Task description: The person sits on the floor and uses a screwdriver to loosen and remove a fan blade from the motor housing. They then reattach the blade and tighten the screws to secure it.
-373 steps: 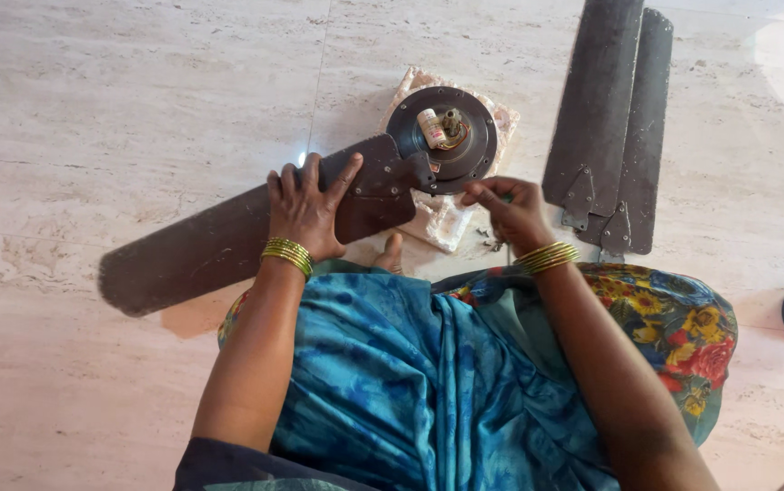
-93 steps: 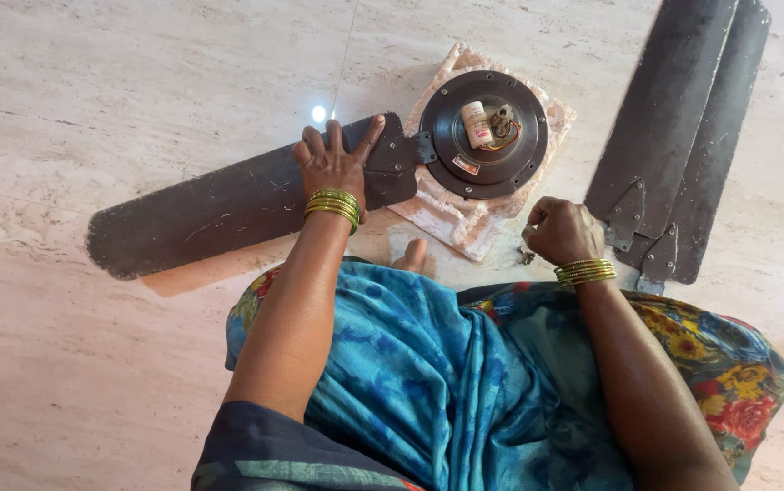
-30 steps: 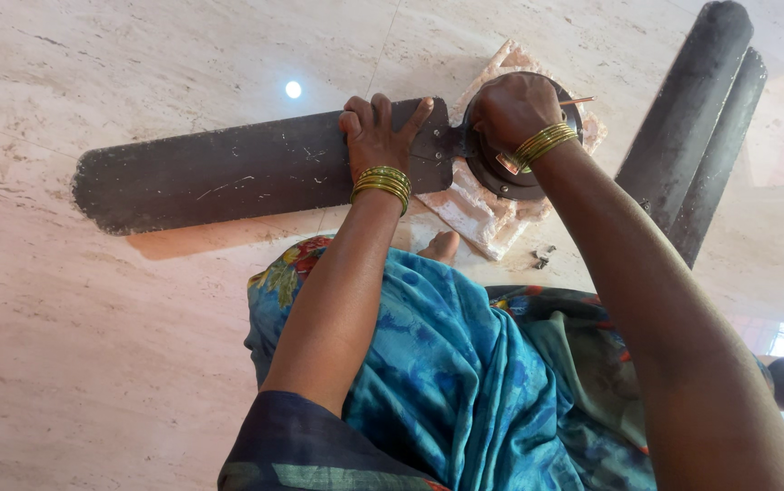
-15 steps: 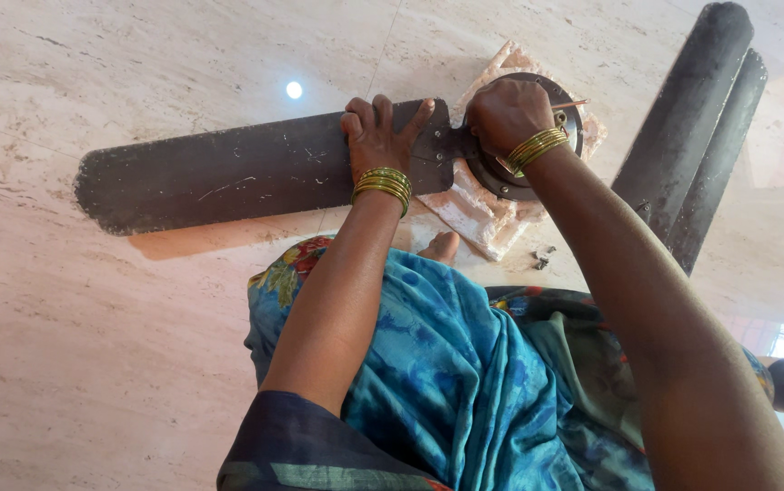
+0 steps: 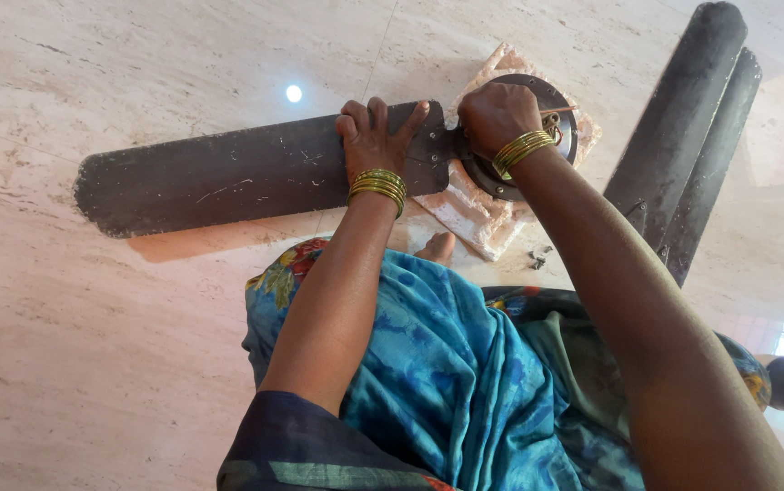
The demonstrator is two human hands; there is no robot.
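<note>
I'm pressing my left hand (image 5: 376,138) flat on the dark fan blade (image 5: 246,177), fingers spread, palm down near the blade's inner end. Not gripping anything, just bearing on it. The blade is lying flat on the marble floor (image 5: 119,364), running left from the fan motor (image 5: 524,136), its inner end meeting the motor housing.

My right hand (image 5: 497,116) is sitting curled on the left side of the motor, right at the joint with the blade. Fingers are closed down, but I can't tell what, if anything, they're holding; the hand is covering the spot. A thin rod-like piece is sticking out at the motor's centre, just right of my knuckles.

The motor is resting on a pale stone block (image 5: 487,214). Two more blades (image 5: 692,136) are lying stacked to the right, well apart from my hands. Small dark screws (image 5: 537,259) are sitting on the floor just beside the block.
</note>
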